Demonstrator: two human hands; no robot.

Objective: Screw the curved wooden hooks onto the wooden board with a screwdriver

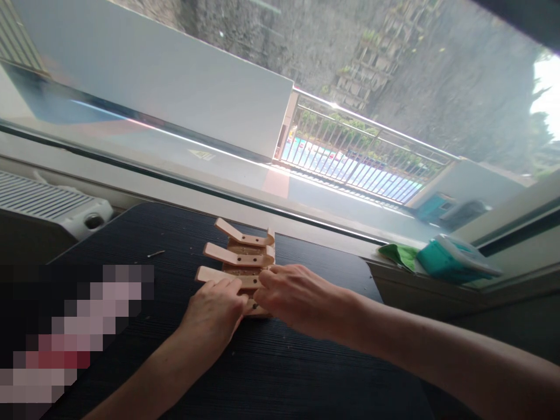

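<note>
Left hand (pixel 217 307) grips wooden rack (pixel 252 259) near far edge of desk (pixel 332 379); right hand (pixel 291 291) closed against it, contents hidden. Likely light, stiff; best held by slats (pixel 215 252).

Wooden rack (pixel 251 260), centre of the frame: pale tan, dotted with dark round spots
Table (pixel 306 373), lower middle: black, with fine streaked grain
Cloth (pixel 398 255), right: bright green
Tub (pixel 444 262), far right: teal, with whitish lid (pixel 466 248)
Radiator (pixel 39 195), left edge: white, striped with dark slots
Outer wall (pixel 196 87), upper left: plain pale grey
Railing (pixel 359 154), right of centre: silvery, barred
</note>
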